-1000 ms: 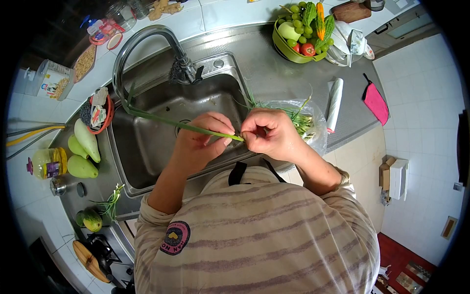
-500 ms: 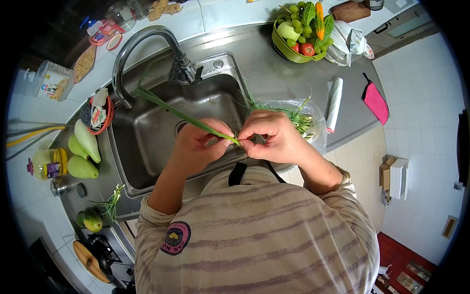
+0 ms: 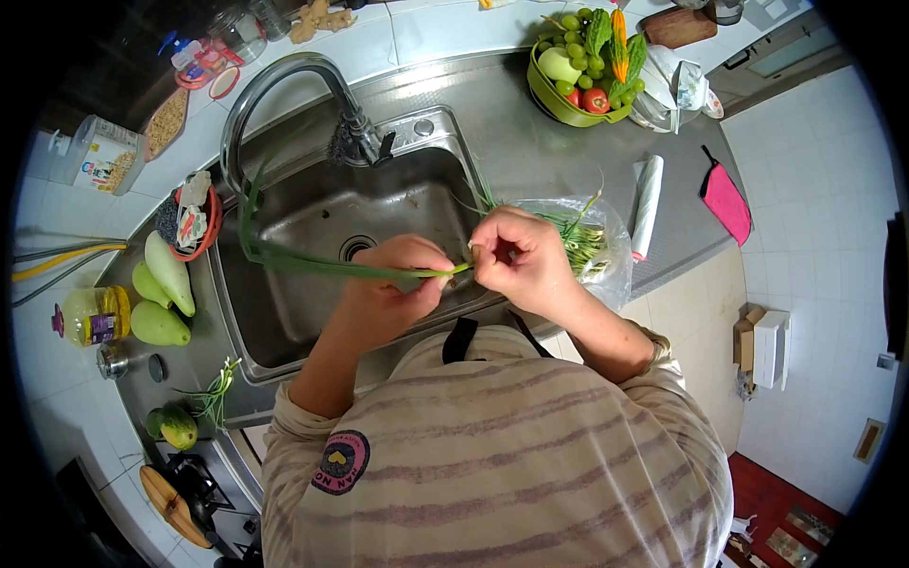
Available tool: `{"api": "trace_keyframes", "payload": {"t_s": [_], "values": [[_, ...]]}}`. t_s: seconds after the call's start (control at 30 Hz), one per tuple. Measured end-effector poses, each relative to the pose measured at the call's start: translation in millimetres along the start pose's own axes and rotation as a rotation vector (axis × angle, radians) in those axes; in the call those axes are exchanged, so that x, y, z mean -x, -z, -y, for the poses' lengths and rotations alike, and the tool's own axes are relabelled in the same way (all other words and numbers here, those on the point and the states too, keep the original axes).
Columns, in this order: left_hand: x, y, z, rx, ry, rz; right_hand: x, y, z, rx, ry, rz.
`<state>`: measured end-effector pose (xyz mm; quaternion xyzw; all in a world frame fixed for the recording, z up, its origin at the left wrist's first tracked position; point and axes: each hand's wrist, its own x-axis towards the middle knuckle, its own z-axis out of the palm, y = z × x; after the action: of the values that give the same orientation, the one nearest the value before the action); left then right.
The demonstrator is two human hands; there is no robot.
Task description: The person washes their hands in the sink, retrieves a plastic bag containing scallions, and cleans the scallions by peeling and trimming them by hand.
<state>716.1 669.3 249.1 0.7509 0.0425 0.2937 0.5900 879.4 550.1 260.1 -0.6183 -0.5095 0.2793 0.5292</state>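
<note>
A long green scallion [image 3: 317,266] stretches over the steel sink [image 3: 294,222], its leaf tips bent upward at the left and blurred. My left hand [image 3: 396,284] pinches its stalk near the pale root end. At that end, the fingers of my right hand [image 3: 526,260] are closed in a pinch, with a small pale bit at the fingertips. Just beyond my right hand, more scallions [image 3: 585,241] lie in a clear plastic bag [image 3: 615,257]. A small bunch of scallions [image 3: 218,390] rests on the counter at the left.
A curved faucet [image 3: 284,71] arches over the sink. At the back right stands a green basket [image 3: 559,106] of fruit and vegetables. A plastic roll [image 3: 648,204] lies right of the bag. Pale green gourds [image 3: 161,322] and an oil bottle [image 3: 99,315] are at the left.
The scallion's leaves have swung lower, from a diagonal to nearly level with a bent tip. My right hand's fingertips have drawn slightly away from my left hand's.
</note>
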Motion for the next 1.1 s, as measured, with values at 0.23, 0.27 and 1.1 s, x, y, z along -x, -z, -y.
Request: {"api": "trace_keyframes", "payload": {"t_s": [0.23, 0.27, 1.1], "values": [[15.0, 1.4, -2.1, 0.169, 0.094, -0.055, 2.3, 4.4, -18.9, -0.204, -0.136, -0.227], [19.1, 0.4, -3.6, 0.309, 0.138, -0.130, 1.3, 8.7, -18.6, -0.196, -0.127, -0.225], [23.9, -9.2, -1.2, 0.415, 0.211, -0.286, -0.1, -7.6, -8.0, -0.192, 0.169, -0.337]]}}
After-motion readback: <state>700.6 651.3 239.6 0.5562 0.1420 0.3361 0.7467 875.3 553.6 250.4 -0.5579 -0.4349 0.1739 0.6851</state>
